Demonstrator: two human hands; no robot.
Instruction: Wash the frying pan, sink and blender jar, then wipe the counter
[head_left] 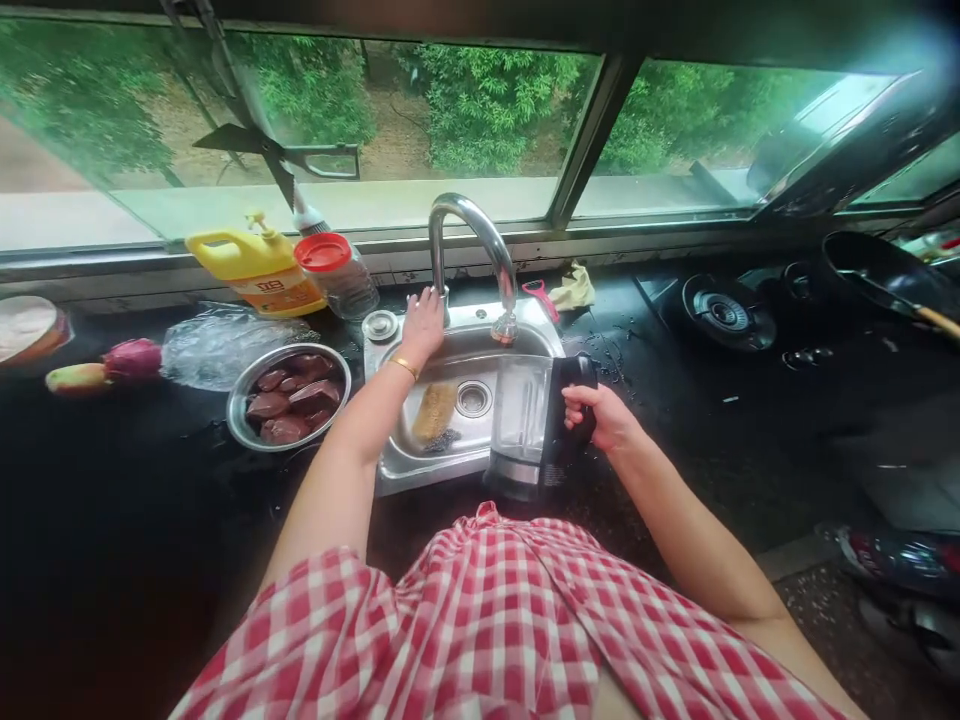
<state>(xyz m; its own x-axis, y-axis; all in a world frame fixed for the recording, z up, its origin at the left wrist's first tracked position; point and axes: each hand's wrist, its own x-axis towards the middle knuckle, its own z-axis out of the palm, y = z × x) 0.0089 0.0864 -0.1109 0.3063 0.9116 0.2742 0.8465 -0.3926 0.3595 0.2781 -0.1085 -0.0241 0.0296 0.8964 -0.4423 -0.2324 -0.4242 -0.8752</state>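
My right hand [596, 412] is wrapped round the black handle of a clear blender jug [523, 405]. The jug is held over the right side of the steel sink [397, 462], under the tap spout. At the base of the chrome tap [469, 205], my left hand [424, 322] has its fingers closed on the tap handle, which they mostly hide. Inside the sink lie a brown sponge-like pad [435, 412] and a dark wire scourer [442, 440], left of the drain [473, 398]. No water stream is clearly visible.
Left of the sink stand a metal bowl of dark red meat [289, 397], a plastic bag [214, 345], a yellow jug [259, 272] and a red-lidded jar [337, 275]. A cloth [574, 288] lies behind the sink. A gas burner [727, 313] and wok [892, 270] are right.
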